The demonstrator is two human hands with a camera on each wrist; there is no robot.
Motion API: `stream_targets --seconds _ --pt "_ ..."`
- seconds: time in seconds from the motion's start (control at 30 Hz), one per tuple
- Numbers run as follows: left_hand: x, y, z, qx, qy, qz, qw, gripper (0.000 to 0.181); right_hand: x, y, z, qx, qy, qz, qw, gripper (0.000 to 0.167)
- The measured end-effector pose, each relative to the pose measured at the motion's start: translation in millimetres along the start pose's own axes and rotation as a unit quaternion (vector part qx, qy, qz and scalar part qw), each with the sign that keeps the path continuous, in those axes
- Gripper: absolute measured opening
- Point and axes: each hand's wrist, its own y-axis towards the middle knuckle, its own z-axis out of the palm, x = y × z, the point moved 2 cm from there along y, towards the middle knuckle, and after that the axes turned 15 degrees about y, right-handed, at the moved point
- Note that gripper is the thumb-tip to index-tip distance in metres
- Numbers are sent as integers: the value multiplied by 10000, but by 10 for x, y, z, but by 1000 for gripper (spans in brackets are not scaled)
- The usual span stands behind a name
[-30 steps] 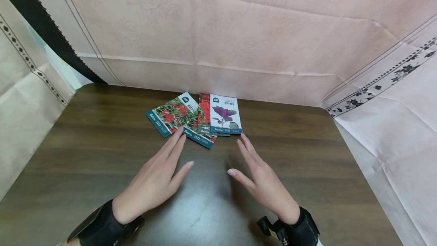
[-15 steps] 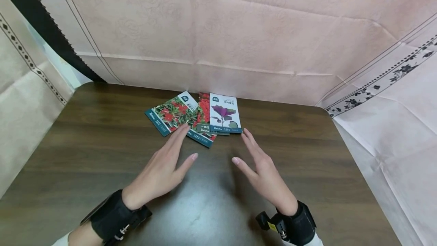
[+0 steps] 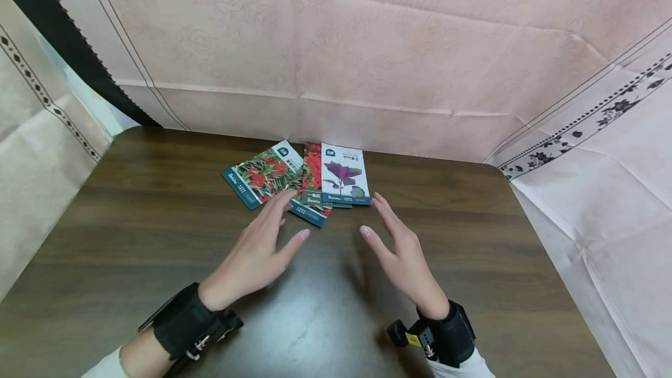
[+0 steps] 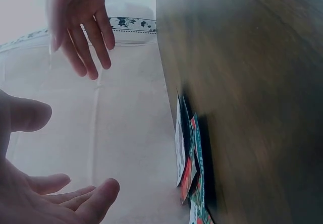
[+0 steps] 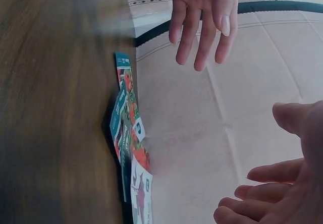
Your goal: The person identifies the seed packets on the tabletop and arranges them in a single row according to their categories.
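Several flat seed packets lie overlapping near the table's far edge in the head view. The rightmost is white with a purple plant; beside it shows a narrow strip of a red-flowered packet. To the left, a packet with red blooms among green leaves lies tilted, partly covering a similar one. My left hand hovers with spread fingers just in front of the left packets, hiding a bit of them. My right hand, fingers extended, hangs near the purple-plant packet's lower right corner. Both wrist views show the hands raised off the tabletop, holding nothing.
The dark wooden table has rounded far corners. A pale pink cloth hangs behind it, with white patterned cloth at the right. A black toothed-edge strip runs along the left. Each wrist wears a black band.
Both hands have shifted slightly forward and lifted a little, the left one also rightward. Their thumbs have moved farther from me. The packets have stayed put.
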Motion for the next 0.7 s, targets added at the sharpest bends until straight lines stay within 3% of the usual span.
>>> stream_targets --seconds 0.3,0.7 --pt "-37 77 22 24 -268 -54 9996 65 -64 71 6 -155 309 -30 9994 57" --pt "-33 179 73 16 -519 -94 9986 62 -144 159 38 -563 788 227 9950 52"
